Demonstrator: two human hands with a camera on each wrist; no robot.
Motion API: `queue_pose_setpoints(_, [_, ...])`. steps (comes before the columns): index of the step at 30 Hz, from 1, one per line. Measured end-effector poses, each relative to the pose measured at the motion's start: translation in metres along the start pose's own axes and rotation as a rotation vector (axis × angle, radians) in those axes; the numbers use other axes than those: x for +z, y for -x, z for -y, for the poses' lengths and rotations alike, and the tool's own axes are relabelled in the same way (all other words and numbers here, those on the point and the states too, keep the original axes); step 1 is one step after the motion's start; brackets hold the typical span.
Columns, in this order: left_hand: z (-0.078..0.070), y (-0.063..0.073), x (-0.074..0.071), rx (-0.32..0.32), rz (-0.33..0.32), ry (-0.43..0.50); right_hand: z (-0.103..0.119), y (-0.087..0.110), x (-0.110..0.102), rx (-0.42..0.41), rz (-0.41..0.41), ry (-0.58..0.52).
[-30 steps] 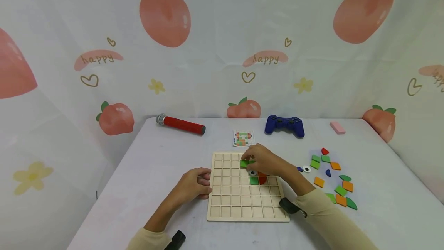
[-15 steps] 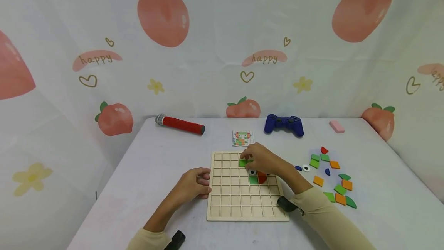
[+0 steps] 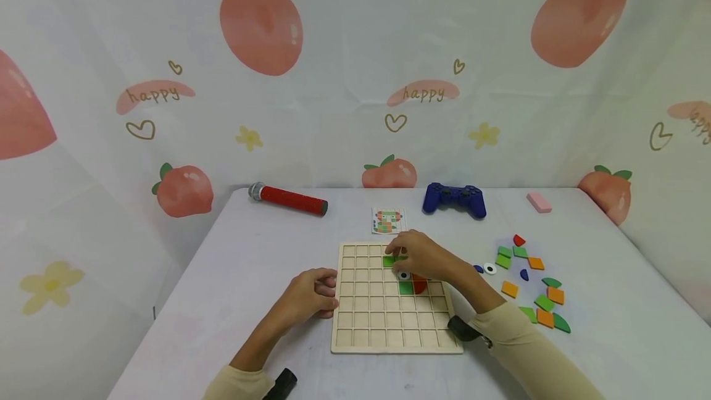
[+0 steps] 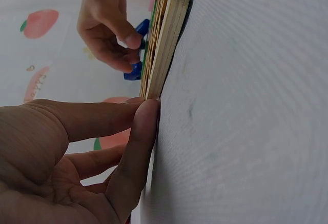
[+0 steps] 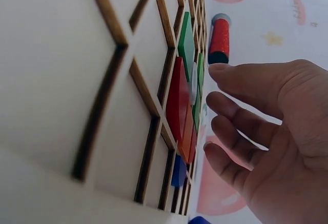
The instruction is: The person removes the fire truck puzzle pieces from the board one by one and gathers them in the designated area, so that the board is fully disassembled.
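Your left hand pinched the pale wooden grid board; your half-spread, empty-looking right hand, apparently seating the green square tile, probably needed lifting next.

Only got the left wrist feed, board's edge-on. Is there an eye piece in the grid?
Observer: Yes, the head view shows a white eye disc on the grid board.
Operator: Right hand pinching anything?
Observer: Right wrist view shows the right hand with thumb and fingertips apart, nothing visible between them.
Operator: Loose pieces where?
Observer: On the table to the right of the board, several of them, including an orange square.
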State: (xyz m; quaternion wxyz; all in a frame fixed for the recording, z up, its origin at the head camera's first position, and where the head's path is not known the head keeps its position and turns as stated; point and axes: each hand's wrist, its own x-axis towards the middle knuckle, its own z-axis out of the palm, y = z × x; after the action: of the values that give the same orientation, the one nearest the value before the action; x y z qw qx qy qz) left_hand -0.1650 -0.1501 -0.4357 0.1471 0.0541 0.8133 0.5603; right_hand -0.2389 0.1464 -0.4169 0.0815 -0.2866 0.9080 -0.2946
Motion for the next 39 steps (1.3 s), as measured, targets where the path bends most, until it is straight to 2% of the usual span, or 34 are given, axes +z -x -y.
queue_pose_setpoints(6, [-0.002, 0.001, 0.000, -0.008, -0.003, -0.005, 0.003, 0.014, -0.007, -0.027, -0.027, 0.011])
queue_pose_setpoints(14, [-0.002, 0.001, 0.001, -0.017, -0.016, -0.021, -0.003, 0.044, -0.017, 0.033, -0.045, 0.013])
queue_pose_setpoints(20, [-0.001, 0.000, 0.001, -0.011, -0.002, -0.024, -0.015, 0.069, -0.027, 0.025, -0.090, 0.043])
queue_pose_setpoints(29, [-0.001, -0.002, 0.001, -0.009, 0.007, -0.028, -0.033, 0.108, -0.038, 0.111, -0.146, 0.057])
queue_pose_setpoints(39, [0.000, 0.000, 0.000, 0.004, 0.000, -0.004, -0.052, 0.142, -0.046, 0.131, -0.200, 0.080])
